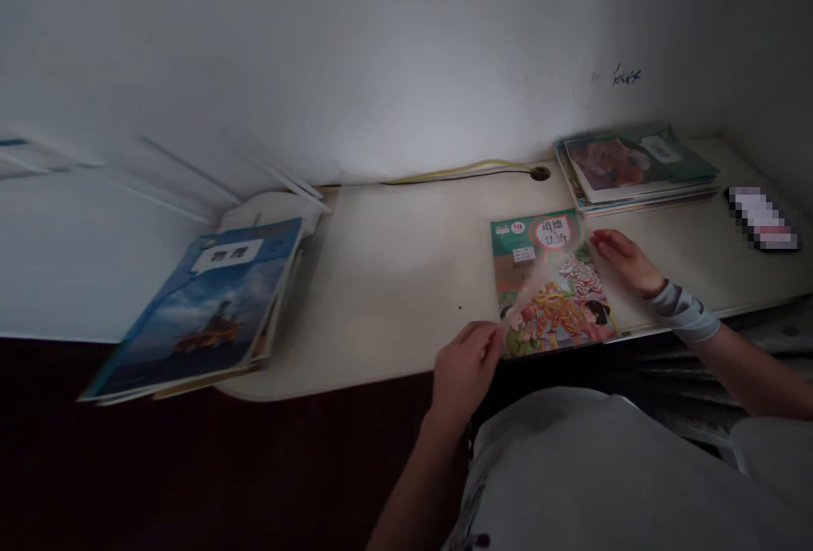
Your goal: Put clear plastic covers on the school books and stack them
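A green textbook [539,267] with a colourful lion-dance cover lies on the pale desk [394,280] near its front edge. My left hand [467,365] pinches the book's lower left corner, and a thin, blurred cover or sheet lifts from there across the book. My right hand [626,261] rests on the book's right edge with the fingers curled against it. A grey and white wristband sits on my right wrist.
A stack of blue-covered books [209,305] overhangs the desk's left end. Another book stack [635,166] lies at the back right by the wall, with a dark phone [762,219] to its right. A yellow cable [463,170] runs along the wall to a desk hole.
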Demonstrator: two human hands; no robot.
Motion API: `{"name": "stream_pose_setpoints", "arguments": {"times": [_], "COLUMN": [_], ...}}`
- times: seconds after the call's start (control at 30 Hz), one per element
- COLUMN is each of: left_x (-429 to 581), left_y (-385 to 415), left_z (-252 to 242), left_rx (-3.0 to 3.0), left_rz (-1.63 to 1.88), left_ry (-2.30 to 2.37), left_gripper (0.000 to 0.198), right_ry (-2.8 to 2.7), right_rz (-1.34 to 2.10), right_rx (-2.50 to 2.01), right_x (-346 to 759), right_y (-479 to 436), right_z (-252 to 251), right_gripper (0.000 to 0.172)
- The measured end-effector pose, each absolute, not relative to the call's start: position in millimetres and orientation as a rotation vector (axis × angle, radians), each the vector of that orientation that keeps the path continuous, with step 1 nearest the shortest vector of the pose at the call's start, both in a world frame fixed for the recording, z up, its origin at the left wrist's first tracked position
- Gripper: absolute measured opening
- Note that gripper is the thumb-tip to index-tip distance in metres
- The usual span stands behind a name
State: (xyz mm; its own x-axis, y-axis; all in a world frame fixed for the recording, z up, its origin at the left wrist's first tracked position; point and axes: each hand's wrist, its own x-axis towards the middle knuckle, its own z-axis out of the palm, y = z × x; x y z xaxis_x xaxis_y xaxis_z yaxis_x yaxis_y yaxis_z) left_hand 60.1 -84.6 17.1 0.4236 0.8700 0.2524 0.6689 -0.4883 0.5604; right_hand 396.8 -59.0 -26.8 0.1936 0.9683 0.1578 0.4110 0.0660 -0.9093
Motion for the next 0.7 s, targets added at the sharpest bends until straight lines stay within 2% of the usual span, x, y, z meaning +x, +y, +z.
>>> {"name": "stream_pose_setpoints", "arguments": {"times": [0.07,0.17,0.37,0.53,0.67,0.7], "left_x": [41.1,16.8,-2.1,5.1,40.6,51.9], "left_y": [-93.3,-108.4,-127.7,-133.2,-103.9,-91.0], "left_z": [13.9,0.1,-27.0,8.8,28.9,24.3], "left_rx": [2.085,1.649,1.273,1.436,1.937,2.033], "left_rz": [0.866,0.879,0.723,0.428,0.682,0.757], "left_ry": [1.544,1.793,1.832,1.629,1.419,1.371], "left_gripper": [0.032,0.034,0.041,0.056,0.035,0.037], "right_ry": [-1.455,-1.677,-1.97,-2.044,-1.995,-1.979], "right_rz": [0.688,0.539,0.299,0.259,0.248,0.247], "right_rx": [-1.522,-1.552,-1.63,-1.662,-1.661,-1.661], "right_x": [395.2,390.3,382.6,382.6,381.0,379.9], "right_y": [-59.6,-58.8,-54.2,-54.6,-56.8,-57.7], "right_z": [-26.8,-26.0,-27.5,-31.1,-31.5,-31.2], "right_gripper": [0.044,0.047,0.055,0.057,0.057,0.058]}}
